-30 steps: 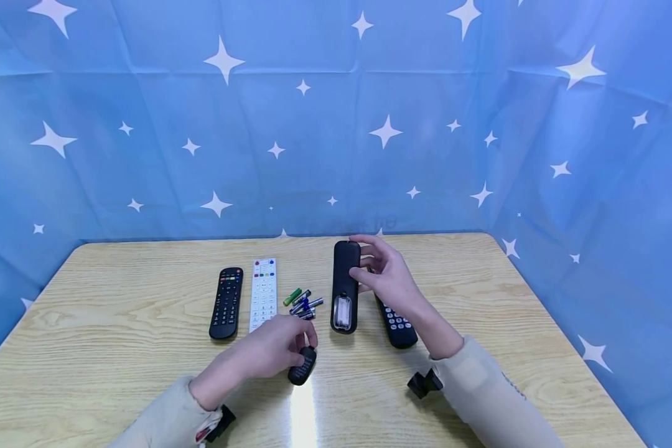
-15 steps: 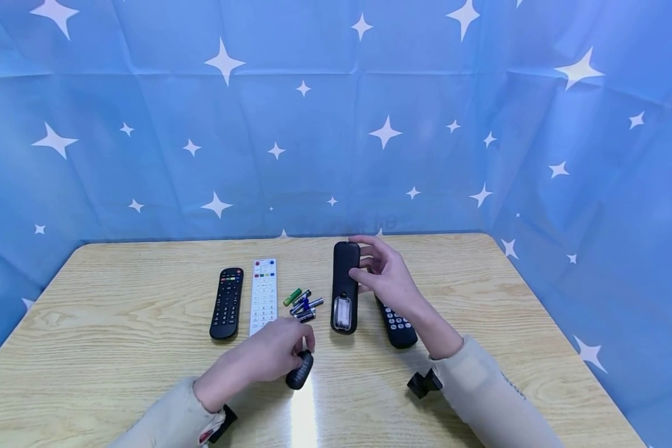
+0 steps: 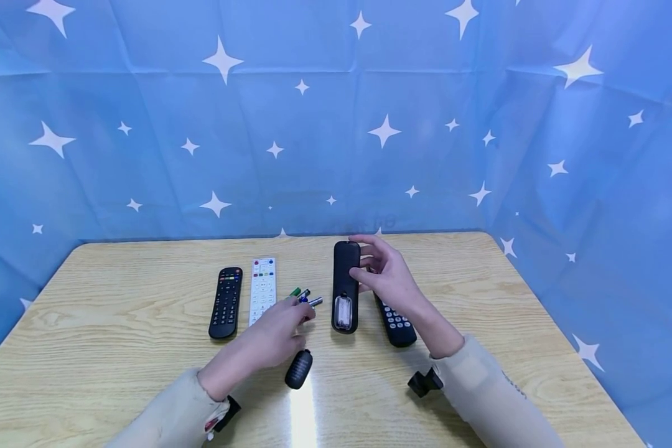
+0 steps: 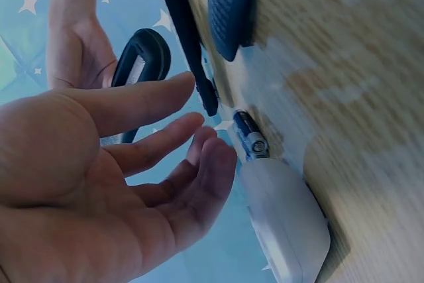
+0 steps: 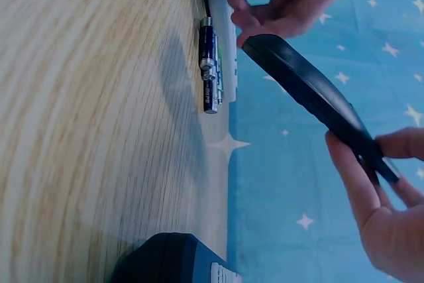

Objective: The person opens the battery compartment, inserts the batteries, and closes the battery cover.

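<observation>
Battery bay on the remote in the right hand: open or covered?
Open: battery bay on the remote shows its pale interior, uncovered.

Pale beige sleeves (image 3: 481, 386), black blocky wrist cameras (image 3: 425, 382), bare hands (image 3: 389, 274).

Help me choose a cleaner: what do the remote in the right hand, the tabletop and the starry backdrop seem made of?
Remote: probably hard plastic, mostly matte black, from its smooth, moulded back.
Tabletop: wood or wood-look laminate by its grain; the glare streak suggests a glossy finish.
Backdrop: thin fabric or plastic sheet, creased and rippled, with a slight sheen; unclear which.
</observation>
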### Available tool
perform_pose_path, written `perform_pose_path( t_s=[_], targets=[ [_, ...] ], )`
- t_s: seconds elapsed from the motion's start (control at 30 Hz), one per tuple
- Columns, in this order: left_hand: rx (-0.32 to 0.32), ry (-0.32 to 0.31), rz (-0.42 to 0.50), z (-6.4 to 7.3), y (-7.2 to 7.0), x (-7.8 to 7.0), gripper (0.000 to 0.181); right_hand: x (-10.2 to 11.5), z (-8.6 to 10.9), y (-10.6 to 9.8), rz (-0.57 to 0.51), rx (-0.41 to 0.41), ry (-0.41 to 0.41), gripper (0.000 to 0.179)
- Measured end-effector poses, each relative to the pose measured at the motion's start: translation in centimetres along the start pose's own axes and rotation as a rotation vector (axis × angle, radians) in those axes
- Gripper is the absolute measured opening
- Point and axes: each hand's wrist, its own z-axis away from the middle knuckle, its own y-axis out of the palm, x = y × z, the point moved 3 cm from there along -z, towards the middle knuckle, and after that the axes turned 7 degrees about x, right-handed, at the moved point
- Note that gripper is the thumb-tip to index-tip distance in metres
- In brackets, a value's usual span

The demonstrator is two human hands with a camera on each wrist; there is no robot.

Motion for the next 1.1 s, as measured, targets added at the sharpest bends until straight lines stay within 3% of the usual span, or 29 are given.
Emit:
perform_pose_path(
  t_s=[0.33,0.6,0.9,1.1],
  targets=[
    [0.012,0.007,-0.085,-0.9,0.6,0.7,0.041,-0.2,0.0,0.1,0.0,0.01,-0.005,0.058],
    [0.042,-0.014,-0.142,-1.4,0.7,1.0,0.032,-0.2,0.0,0.1,-0.001,0.011,-0.001,0.058],
    [0.013,0.046,-0.129,-1.5,0.7,1.0,0.015,-0.2,0.0,0.0,-0.006,0.009,-0.002,0.058],
    [-0.003,0.056,-0.188,-1.5,0.9,1.1,0.018,-0.4,0.0,0.0,-0.01,0.017,-0.01,0.059]
  ],
)
